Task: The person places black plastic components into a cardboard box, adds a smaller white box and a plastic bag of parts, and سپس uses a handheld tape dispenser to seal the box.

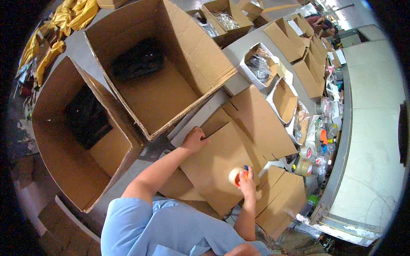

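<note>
Right hand [246, 184] grips tape dispenser [237, 175] on flat carton [222, 158] (closed flaps); left hand [194, 140] presses carton's 10 o'clock edge, fingers curled.

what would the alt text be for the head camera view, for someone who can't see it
Seen from above, a person in a blue shirt presses the left hand on a flat cardboard box while the right hand holds a tape roll against it. Two big open boxes stand to the left, with smaller boxes and more tape rolls to the right.

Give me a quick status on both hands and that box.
Left hand pressing the cardboard box at its far edge. Right hand gripping tape dispenser on the box. Nothing between them.
</note>
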Available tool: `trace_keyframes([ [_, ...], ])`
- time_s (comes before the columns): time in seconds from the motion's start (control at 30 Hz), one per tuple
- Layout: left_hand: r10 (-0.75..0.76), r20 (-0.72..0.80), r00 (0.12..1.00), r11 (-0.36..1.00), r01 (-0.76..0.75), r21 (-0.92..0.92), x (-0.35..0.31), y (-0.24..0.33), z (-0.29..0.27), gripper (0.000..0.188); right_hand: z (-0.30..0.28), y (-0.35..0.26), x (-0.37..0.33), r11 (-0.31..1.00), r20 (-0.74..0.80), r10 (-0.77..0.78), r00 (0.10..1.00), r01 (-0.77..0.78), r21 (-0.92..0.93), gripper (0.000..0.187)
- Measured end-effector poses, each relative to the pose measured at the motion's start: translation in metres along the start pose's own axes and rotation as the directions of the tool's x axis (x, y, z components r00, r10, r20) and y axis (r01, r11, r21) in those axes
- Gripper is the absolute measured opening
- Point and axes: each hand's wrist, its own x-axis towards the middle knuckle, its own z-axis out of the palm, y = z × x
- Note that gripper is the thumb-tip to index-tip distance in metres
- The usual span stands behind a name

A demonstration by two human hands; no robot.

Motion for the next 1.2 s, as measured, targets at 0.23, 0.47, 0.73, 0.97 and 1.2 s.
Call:
trace_keyframes([
  [0.23, -0.053, 0.085, 0.995, 0.987, 0.065, -0.150, 0.012, -0.006, 0.006, 0.028, 0.026, -0.010, 0.025, 0.892, -0.192, 0.220, 0.957, -0.117, 0.437, 0.065],
  [0.47, -0.009, 0.149, 0.989, 0.987, 0.032, -0.156, 0.015, -0.018, 0.009, 0.026, 0.008, -0.055, -0.008, 0.658, -0.066, 0.301, 0.951, -0.157, 0.736, 0.038],
  [0.73, -0.126, 0.121, 0.985, 0.954, 0.154, -0.257, 0.006, -0.001, 0.005, 0.019, 0.022, -0.138, -0.017, 0.599, -0.262, -0.589, 0.765, 0.630, 0.494, 0.049],
  [0.97, -0.398, 0.534, 0.746, 0.074, 0.606, -0.792, 0.006, 0.048, -0.054, 0.022, 0.059, -0.124, 0.002, 0.650, -0.142, -0.640, 0.755, 0.631, 0.424, 0.055],
  [1.2, -0.283, 0.375, 0.883, 0.654, 0.463, -0.598, 0.007, 0.021, -0.023, 0.019, 0.047, -0.127, -0.003, 0.624, -0.130, -0.733, 0.668, 0.736, 0.262, 0.052],
])
